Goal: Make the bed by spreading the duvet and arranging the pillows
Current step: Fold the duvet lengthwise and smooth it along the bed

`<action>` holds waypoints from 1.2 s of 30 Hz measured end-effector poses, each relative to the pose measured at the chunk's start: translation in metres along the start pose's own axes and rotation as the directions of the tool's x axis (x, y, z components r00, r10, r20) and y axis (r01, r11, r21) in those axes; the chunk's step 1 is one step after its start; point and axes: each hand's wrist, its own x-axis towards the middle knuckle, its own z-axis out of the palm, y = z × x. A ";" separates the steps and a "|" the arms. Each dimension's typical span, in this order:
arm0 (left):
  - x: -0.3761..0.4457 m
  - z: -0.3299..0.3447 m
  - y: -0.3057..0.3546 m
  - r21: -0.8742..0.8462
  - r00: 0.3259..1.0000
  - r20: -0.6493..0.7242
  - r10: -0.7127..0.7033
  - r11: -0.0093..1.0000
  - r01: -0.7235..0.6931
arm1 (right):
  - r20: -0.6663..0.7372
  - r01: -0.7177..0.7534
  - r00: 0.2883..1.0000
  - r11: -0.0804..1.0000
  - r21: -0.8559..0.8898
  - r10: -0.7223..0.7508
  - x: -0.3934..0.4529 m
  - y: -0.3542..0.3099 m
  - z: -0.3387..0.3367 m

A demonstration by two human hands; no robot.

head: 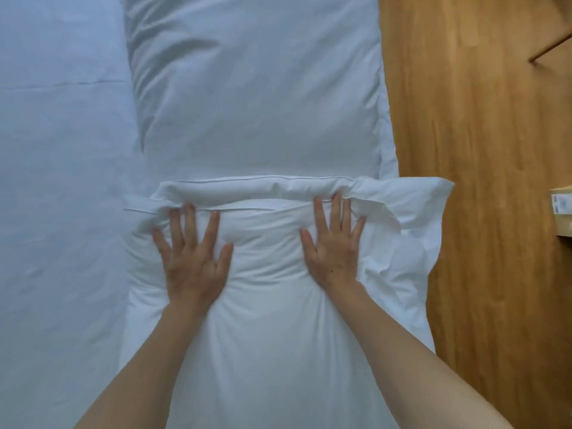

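Two flat hands work the near pillow (272,305), which lies at six o'clock from the far pillow (257,88), on the bed sheet (62,181). Left hand (195,261), fingers spread, presses at nine o'clock; right hand (332,252), likewise splayed and holding nothing, presses at three. Sweeping evenly outward should smooth the bunched flap (399,209) without dragging it toward the wooden headboard (479,150).

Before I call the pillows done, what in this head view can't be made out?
- Far pillow: its top end is cut off by the frame's upper edge.
- Near pillow: lower end hidden by the forearms and the bottom edge; left hand and right hand cover parts.
- Box on the wooden surface: cut by the right edge, label too small to read.
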 end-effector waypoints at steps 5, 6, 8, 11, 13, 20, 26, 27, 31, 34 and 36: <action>0.012 0.054 -0.004 0.003 0.998 -0.051 -0.020 1.000 0.020 | -0.089 -0.018 0.996 1.000 0.004 0.019 0.031 0.000 0.048; 0.013 0.060 -0.004 0.017 0.998 -0.059 -0.012 1.000 0.013 | -0.106 -0.014 0.994 1.000 -0.006 0.013 0.032 0.000 0.054; 0.016 0.062 -0.004 0.028 0.999 -0.052 -0.014 0.999 0.015 | -0.094 -0.010 0.996 1.000 -0.001 0.010 0.037 -0.003 0.056; 0.016 0.052 -0.004 0.012 1.000 -0.018 -0.013 1.000 0.013 | -0.042 -0.033 0.999 0.999 -0.018 0.032 0.036 -0.006 0.043; 0.012 0.047 -0.004 0.015 1.000 0.013 -0.028 1.000 0.028 | 0.005 -0.026 1.000 0.999 -0.023 0.026 0.030 -0.005 0.040; -0.028 0.012 -0.001 -0.017 0.999 0.034 0.009 1.000 -0.008 | 0.182 0.033 0.983 0.999 -0.028 -0.027 -0.016 0.005 0.009; -0.142 -0.050 0.013 -0.114 0.935 0.353 -0.027 0.991 0.072 | 0.396 0.007 0.915 0.986 0.168 -0.074 -0.146 0.023 -0.030; -0.165 -0.063 0.015 -0.100 0.912 0.408 -0.043 0.991 0.092 | 0.446 0.008 0.891 0.986 0.164 -0.082 -0.172 0.026 -0.038; -0.256 -0.115 0.033 -0.024 0.808 0.585 -0.064 0.995 0.096 | 0.638 0.098 0.753 0.986 0.133 -0.160 -0.267 0.053 -0.084; -0.311 -0.149 0.062 -0.018 0.770 0.638 -0.036 0.998 0.061 | 0.690 0.049 0.709 0.986 0.157 -0.145 -0.322 0.075 -0.119; -0.341 -0.167 0.083 -0.038 0.715 0.698 -0.025 0.997 0.073 | 0.706 -0.103 0.705 0.975 0.197 -0.068 -0.360 0.088 -0.139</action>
